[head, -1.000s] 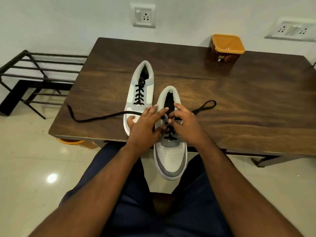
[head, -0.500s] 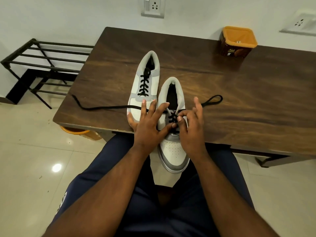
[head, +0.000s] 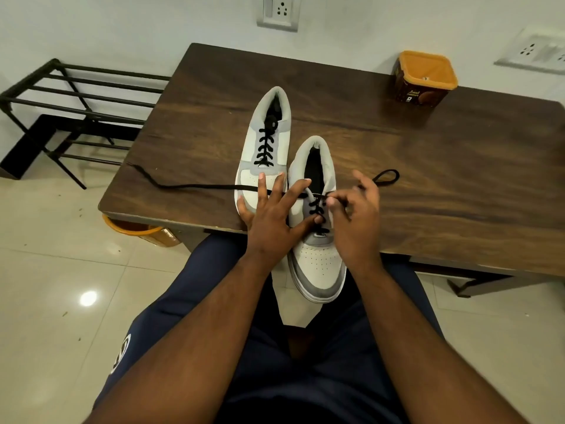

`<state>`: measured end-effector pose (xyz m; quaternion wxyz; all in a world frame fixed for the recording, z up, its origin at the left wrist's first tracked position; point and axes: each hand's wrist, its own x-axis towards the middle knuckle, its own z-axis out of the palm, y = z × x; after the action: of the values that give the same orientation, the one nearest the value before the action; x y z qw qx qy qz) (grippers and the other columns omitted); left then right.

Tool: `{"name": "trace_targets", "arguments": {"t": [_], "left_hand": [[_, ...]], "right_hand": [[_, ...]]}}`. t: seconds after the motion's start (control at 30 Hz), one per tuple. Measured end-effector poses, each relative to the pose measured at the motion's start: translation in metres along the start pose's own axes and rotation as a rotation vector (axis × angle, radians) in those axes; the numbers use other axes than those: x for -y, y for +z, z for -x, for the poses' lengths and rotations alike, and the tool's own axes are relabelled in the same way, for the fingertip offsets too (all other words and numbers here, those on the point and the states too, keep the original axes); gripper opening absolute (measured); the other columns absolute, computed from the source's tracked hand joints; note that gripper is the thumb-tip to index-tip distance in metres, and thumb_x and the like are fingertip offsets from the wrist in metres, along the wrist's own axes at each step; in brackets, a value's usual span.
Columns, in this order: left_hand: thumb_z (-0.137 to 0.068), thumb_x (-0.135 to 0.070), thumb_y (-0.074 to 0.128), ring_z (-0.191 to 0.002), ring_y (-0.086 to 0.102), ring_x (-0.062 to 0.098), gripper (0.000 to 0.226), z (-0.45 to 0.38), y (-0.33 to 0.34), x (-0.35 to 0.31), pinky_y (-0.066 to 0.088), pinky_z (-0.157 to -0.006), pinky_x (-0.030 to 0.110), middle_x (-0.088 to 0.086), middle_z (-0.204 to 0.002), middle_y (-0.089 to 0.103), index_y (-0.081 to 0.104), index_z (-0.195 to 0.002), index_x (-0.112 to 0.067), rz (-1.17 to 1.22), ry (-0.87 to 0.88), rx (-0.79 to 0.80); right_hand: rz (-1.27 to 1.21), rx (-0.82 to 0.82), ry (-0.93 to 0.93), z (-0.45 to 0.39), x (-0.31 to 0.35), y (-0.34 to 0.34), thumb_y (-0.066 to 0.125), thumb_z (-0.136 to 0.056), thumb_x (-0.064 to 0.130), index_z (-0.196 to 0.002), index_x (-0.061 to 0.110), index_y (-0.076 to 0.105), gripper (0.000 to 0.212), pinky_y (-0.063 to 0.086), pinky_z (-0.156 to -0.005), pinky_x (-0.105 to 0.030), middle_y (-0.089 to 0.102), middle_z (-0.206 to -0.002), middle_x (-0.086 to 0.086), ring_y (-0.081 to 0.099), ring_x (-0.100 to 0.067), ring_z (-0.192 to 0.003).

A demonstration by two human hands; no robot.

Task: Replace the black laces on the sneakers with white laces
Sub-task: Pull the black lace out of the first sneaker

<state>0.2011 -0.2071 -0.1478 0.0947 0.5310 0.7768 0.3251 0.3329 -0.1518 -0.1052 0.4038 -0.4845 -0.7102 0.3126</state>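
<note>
Two white and grey sneakers lie on the dark wooden table (head: 443, 166). The far sneaker (head: 267, 139) is fully laced in black. The near sneaker (head: 318, 264) overhangs the table's front edge toward my lap. Its black lace (head: 195, 187) is partly undone, one end trailing left across the table, the other looped at the right. My left hand (head: 272, 215) rests with spread fingers on the near sneaker's left side. My right hand (head: 356, 218) pinches the lace at an upper eyelet.
An orange-lidded brown tub (head: 423, 78) stands at the table's far right. A black metal rack (head: 70, 108) stands on the floor to the left. An orange bucket (head: 137, 229) sits under the table's left corner. Wall sockets are behind the table.
My right hand's fingers have curled and now pinch the lace near the upper eyelets, pulling it to the right. My left hand stays spread on the sneaker. The camera view shifted.
</note>
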Motion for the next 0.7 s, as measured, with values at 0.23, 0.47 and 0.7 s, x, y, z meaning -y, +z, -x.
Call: {"name": "trace_targets", "arguments": {"t": [0.23,0.47,0.7], "left_hand": [[-0.084,-0.065,0.057,-0.150,-0.008,0.023,0.066,0.002,-0.001,0.002,-0.006,-0.109,0.064,-0.007,-0.162,0.016,0.030,-0.142,-0.053,0.023,0.013,0.022],[-0.085,-0.060,0.060,-0.150,-0.008,0.023,0.068,0.009,-0.004,0.003,-0.011,-0.112,0.059,-0.011,-0.162,0.012,0.026,-0.143,-0.053,0.068,0.016,0.048],[-0.082,-0.061,0.063,-0.150,-0.010,0.025,0.068,0.008,-0.005,0.001,-0.010,-0.113,0.056,-0.001,-0.163,0.008,0.031,-0.142,-0.053,0.105,-0.020,0.023]], "right_hand": [[-0.062,0.121,0.089,0.009,0.001,-0.002,0.066,-0.090,0.019,-0.108,0.021,0.067,0.018,0.041,-0.102,-0.022,0.042,-0.145,0.003,0.043,-0.003,-0.127],[-0.033,0.153,0.099,0.005,0.003,0.004,0.060,-0.091,0.014,-0.082,0.021,0.062,0.012,0.051,-0.093,-0.038,0.058,-0.115,0.015,0.058,-0.009,-0.109],[-0.700,-0.094,0.541,0.012,0.002,-0.005,0.058,-0.093,0.014,-0.094,0.025,0.058,0.011,0.058,-0.082,-0.036,0.057,-0.122,-0.016,0.066,-0.021,-0.091]]}}
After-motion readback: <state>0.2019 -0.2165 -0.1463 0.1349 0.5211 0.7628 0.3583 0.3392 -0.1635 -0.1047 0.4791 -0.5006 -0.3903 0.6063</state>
